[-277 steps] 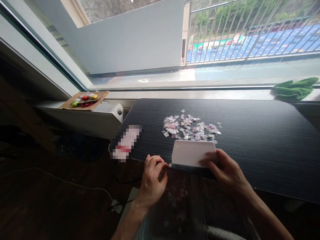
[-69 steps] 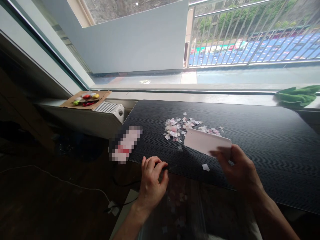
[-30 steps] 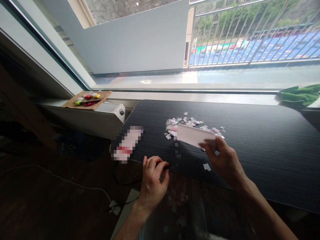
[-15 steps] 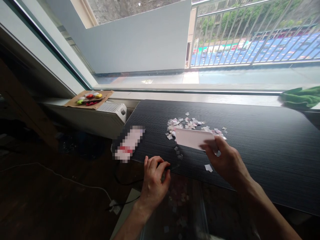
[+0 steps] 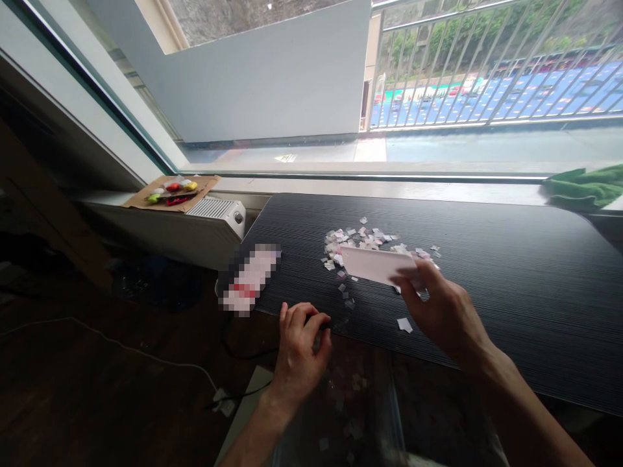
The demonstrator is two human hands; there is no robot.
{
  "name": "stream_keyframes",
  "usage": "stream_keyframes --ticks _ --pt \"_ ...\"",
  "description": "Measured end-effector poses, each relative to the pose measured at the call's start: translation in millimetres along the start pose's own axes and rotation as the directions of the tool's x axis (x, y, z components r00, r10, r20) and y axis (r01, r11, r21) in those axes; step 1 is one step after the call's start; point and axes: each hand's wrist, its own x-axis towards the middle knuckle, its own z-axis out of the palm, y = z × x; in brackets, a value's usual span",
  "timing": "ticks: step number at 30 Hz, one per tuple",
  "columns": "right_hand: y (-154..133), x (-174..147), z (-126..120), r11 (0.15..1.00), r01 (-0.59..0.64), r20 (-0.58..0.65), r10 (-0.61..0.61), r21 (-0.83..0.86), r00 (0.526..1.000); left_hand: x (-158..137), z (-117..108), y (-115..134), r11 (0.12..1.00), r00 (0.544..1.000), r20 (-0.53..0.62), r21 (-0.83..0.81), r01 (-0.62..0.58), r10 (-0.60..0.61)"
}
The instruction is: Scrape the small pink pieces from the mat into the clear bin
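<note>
In my right hand (image 5: 440, 305) is a flat, pale pinkish-white card-like piece (image 5: 374, 264), pinched at its right end between thumb and fingers. Its long lower edge is tilted over the dark table. Behind and around it lies a loose heap of small white and pinkish paper scraps (image 5: 335, 241). Below the table's front edge, my left hand (image 5: 302, 337) has its fingers curled in a pinch on what looks like the edge of clear plastic (image 5: 343, 322); the grip is partly hidden. Under the edge, several scraps (image 5: 354, 428) show dimly within the see-through plastic.
A blurred-out pinkish item (image 5: 253, 279) lies at the table's left end. One larger white scrap (image 5: 404, 325) rests near the front edge of the black table (image 5: 516, 285). Cardboard with colourful items (image 5: 175, 191) sits on the sill, above a radiator (image 5: 219, 211). A green cloth (image 5: 586, 189) lies right.
The pale card-like piece has tilted slightly in my right hand, and a small scrap now shows below its lower edge. My left hand has stayed in place.
</note>
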Motion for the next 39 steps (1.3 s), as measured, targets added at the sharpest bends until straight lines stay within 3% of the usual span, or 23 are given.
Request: stream_keyframes --ticks 13,19,24,30,35,39 --pt "-1.6 -11.9 -17.7 0.983 -0.173 -0.013 0.173 -0.058 0.985 0.0 0.2 0.5 1.000 1.000 0.006 -0.009 -0.001 0.001" --pt "-3.0 -12.0 -2.3 0.967 -0.195 0.062 0.188 0.161 0.980 -0.1 -0.4 -0.1 1.000 1.000 -0.005 0.008 -0.005 0.005" --pt "8.5 -14.5 0.7 0.944 -0.246 0.239 0.192 0.222 0.952 -1.0 -0.2 -0.9 1.000 1.000 0.003 0.002 -0.016 0.016" --pt "21.1 -23.3 -4.0 0.886 -0.388 0.199 0.345 0.253 0.917 -0.6 0.6 0.3 1.000 1.000 -0.005 0.010 0.000 0.000" --pt "19.3 -34.1 -6.7 0.812 -0.450 0.371 0.314 0.373 0.874 -0.1 -0.4 1.3 1.000 1.000 0.002 0.004 0.003 -0.003" --pt "20.6 -32.8 -2.6 0.794 -0.470 0.274 0.387 0.387 0.880 0.1 0.1 1.2 1.000 1.000 -0.015 0.008 0.002 -0.002"
